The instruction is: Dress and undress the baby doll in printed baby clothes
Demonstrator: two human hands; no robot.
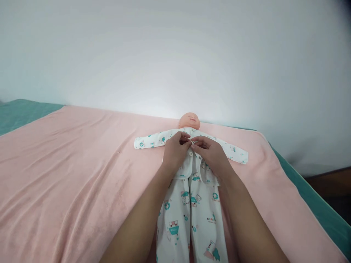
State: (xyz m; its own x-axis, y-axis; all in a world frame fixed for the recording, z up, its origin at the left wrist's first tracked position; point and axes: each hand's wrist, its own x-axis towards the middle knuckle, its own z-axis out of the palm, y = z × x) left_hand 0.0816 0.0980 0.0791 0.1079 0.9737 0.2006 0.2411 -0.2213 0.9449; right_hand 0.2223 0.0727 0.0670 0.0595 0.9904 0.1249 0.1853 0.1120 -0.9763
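Note:
A baby doll (189, 120) lies on its back, dressed in a white printed shirt (153, 141) with its sleeves stretched out to both sides. White printed pants (175, 219) cover its legs. Over the chest, my left hand (177, 148) pinches one front edge of the shirt. Opposite it, my right hand (210, 149) pinches the other edge, and the fingertips of both hands nearly meet. Below them a white button (191, 154) shows on the shirt front, where the lower flaps hang apart. What exactly lies between the fingertips is partly hidden.
A pink blanket (90, 175) with creases lies under the doll. Green bedding (27, 111) shows at the left and along the right edge. A pale wall (137, 54) rises behind the bed. Dark brown wood (331, 182) stands at the right.

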